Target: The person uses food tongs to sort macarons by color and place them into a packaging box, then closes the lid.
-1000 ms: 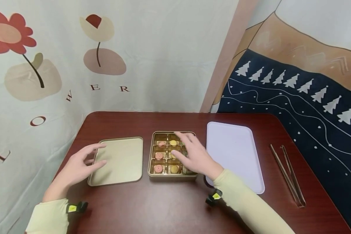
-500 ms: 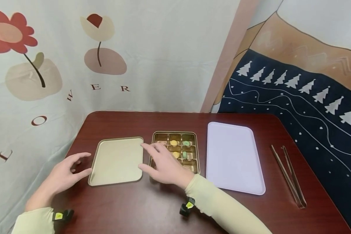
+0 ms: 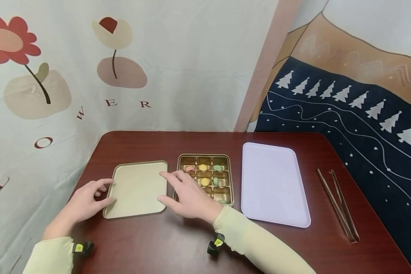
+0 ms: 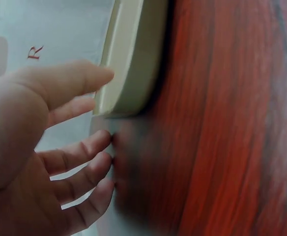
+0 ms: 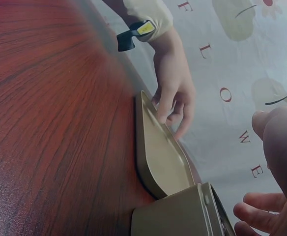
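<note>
A pale gold square tin lid (image 3: 137, 190) lies on the table with its low rim upward. My left hand (image 3: 85, 201) is at its left edge, thumb and forefinger spread over the rim. In the left wrist view the left hand (image 4: 45, 132) holds nothing, and whether a fingertip touches the lid is unclear. My right hand (image 3: 191, 196) hovers between the lid and a gold tin box (image 3: 231, 186), fingers apart, fingertips by the lid's right edge. The box's compartments hold small macaron-like sweets: pink (image 3: 189, 168), yellow (image 3: 204, 182), green (image 3: 217, 167). The right hand hides the box's lower left.
A pale lilac tray (image 3: 274, 182) lies right of the box. Metal tongs (image 3: 339, 207) rest near the table's right side. The dark red table (image 3: 140, 247) backs onto printed curtains (image 3: 191, 76).
My right hand has moved left from above the box to the lid's right edge, uncovering the green sweets. The left hand drew back left, then returned slightly toward the lid.
</note>
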A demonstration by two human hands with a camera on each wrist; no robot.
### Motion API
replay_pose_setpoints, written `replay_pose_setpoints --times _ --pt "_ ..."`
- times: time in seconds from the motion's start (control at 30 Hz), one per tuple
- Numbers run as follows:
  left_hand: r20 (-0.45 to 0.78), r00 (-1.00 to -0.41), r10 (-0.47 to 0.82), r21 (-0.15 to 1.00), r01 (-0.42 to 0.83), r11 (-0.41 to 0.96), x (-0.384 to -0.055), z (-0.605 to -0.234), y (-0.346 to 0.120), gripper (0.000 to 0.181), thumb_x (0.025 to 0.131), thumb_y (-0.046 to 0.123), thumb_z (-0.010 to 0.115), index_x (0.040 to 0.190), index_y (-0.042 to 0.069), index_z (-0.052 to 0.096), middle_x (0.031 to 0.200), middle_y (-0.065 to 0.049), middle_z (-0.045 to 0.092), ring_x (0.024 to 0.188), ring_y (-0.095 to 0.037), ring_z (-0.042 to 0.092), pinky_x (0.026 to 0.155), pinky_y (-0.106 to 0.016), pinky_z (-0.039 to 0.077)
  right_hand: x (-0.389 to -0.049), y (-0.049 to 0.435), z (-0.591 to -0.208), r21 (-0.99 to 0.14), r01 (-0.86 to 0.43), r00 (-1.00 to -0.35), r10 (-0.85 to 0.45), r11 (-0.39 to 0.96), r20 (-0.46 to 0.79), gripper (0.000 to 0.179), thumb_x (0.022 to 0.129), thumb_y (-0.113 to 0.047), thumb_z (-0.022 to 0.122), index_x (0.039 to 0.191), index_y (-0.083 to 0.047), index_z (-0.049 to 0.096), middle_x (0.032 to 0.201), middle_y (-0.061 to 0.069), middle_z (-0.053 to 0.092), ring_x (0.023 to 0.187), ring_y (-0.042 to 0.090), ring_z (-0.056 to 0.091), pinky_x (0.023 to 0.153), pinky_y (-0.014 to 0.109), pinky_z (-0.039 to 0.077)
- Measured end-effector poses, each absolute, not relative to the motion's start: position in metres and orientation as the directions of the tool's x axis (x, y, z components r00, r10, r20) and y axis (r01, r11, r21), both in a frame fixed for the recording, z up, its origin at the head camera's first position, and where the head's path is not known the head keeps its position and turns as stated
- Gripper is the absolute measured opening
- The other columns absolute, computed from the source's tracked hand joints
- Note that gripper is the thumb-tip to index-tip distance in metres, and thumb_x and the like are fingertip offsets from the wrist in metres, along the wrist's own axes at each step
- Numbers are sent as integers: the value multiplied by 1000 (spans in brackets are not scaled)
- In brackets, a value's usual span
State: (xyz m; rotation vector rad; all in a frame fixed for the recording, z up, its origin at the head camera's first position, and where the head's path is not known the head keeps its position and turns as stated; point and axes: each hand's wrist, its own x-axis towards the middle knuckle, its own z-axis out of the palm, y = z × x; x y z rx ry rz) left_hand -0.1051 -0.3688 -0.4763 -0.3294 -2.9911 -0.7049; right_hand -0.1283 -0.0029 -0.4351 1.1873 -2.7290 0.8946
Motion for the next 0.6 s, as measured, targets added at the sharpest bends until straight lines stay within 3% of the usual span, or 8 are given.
replay_pose_setpoints --times 0.1,0.2,0.43,0.6 --pt "95 -971 221 427 240 872 -109 -478 -363 43 89 16 83 127 6 67 88 1 61 70 -6 54 62 -28 46 -128 -3 -436 -490 -681 -707 -663 544 247 68 105 -52 57 162 -19 40 135 5 58 115 15 57 96 30 53" --pt "89 -970 227 416 244 876 -112 -479 -359 35 92 9 77 126 4 67 79 6 54 62 -1 43 57 -25 37 -128 -3 -438 -483 -685 -704 -666 546 245 67 105 -52 56 161 -20 40 134 5 59 116 15 57 95 30 54" --pt "81 -978 193 388 209 898 -112 -480 -356 28 96 2 65 125 2 65 75 5 51 62 -5 41 57 -27 35 -129 -3 -440 -476 -692 -700 -666 542 259 66 105 -51 57 161 -19 41 132 5 59 113 15 57 93 30 53" --pt "157 -971 179 367 226 902 -112 -484 -359 27 99 1 58 125 1 64 73 6 50 61 -7 41 57 -28 36 -128 -3 -440 -474 -689 -702 -668 548 249 66 105 -52 56 161 -20 41 134 5 59 117 16 58 97 32 53"
